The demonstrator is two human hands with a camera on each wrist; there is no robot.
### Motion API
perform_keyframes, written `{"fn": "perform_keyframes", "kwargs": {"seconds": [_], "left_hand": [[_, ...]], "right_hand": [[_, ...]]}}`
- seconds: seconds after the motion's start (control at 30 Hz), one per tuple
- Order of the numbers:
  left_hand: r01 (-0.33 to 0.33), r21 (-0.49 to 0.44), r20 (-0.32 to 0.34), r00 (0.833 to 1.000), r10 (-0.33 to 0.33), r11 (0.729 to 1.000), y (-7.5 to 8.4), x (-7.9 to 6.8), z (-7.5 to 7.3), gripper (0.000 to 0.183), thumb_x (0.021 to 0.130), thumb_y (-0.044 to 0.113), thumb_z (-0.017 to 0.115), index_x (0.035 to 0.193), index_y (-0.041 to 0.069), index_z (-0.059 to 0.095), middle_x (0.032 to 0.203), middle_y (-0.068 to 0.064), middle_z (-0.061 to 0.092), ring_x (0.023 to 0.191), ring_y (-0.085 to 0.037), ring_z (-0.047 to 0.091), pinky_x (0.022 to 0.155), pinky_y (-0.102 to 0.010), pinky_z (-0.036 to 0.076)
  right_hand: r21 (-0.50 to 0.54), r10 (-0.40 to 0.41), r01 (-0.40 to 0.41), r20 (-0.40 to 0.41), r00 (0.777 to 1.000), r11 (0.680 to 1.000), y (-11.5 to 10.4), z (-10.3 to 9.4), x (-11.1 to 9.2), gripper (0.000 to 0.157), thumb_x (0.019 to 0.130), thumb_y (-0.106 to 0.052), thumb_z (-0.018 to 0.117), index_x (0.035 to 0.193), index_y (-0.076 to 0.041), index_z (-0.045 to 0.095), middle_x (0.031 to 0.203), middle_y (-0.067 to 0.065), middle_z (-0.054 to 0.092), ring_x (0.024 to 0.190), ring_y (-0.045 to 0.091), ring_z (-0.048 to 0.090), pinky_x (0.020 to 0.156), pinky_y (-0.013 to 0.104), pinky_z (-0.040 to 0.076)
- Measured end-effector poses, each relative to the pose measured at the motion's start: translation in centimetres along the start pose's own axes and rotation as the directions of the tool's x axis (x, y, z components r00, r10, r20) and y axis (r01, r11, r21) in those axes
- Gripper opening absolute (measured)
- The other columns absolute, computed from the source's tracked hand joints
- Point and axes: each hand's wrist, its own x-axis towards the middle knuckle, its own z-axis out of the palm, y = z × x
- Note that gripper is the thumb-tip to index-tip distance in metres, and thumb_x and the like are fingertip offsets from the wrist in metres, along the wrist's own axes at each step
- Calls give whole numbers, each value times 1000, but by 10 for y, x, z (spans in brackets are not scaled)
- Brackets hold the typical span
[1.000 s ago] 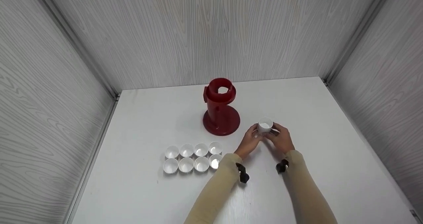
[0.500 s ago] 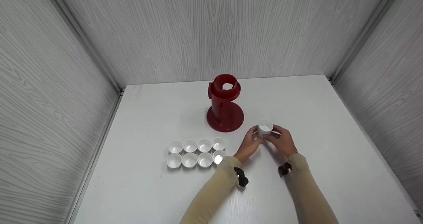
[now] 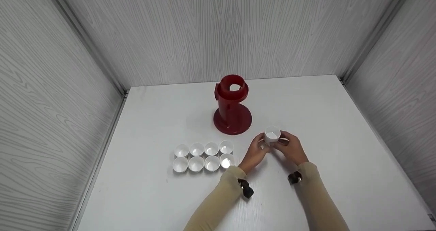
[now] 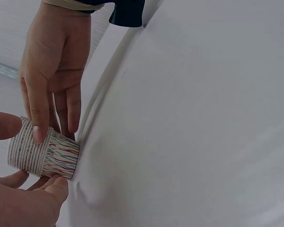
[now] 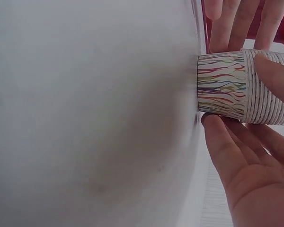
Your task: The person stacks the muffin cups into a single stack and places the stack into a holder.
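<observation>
A: Grip state?
B: Both hands occupied. Your left hand (image 3: 253,154) and right hand (image 3: 292,149) grasp one stack of nested paper cups (image 3: 272,137) from opposite sides, thumbs and fingers against its wall.
A: Orientation of the stack?
B: Upright, mouth up. The wrist views show banded rims crowded at the upper end, wavy coloured lines on the exposed wall of the lowest cup. Base at the white tabletop (image 3: 153,122) or just above it; contact cannot be told.
A: Next out from your hands?
B: Left of your left hand, eight white cup mouths (image 3: 212,163), facing up, two rows of four, close together. Whether each is a single cup or a stack: cannot tell.
A: Farther?
B: A red stand (image 3: 225,110), round base, open ring on top, beyond those rows and to the left of your stack. Grey wood-grain panels (image 3: 190,36) enclose the back and sides.
</observation>
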Motion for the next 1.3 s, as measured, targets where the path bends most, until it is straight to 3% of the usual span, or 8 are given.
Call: {"fn": "perform_keyframes", "kwargs": {"seconds": [0.3,0.97,1.3], "left_hand": [[11,-6,3,1000,-11,1000,-3,-16,-10,66,98,13,63,156,1,35,161,-20,41,151,-38,41,126,-55,30],[-9,-41,-75,997,6,999,-6,-35,-21,72,91,3,63,156,-3,34,159,-24,42,150,-41,41,127,-58,27],[13,37,-105,994,-10,999,1,-50,-22,74,92,4,60,158,-3,28,162,-26,35,151,-43,38,126,-55,31]], "right_hand": [[22,-25,24,36,999,999,-5,8,-7,64,89,-19,83,145,-4,56,138,21,63,127,39,65,100,31,58],[56,-47,43,87,995,998,-11,26,-7,62,87,-16,84,142,-2,58,140,21,63,127,39,65,100,32,58],[63,-32,25,103,994,998,-13,31,-10,62,87,-15,83,142,-1,58,142,19,61,130,40,63,107,43,55]]}}
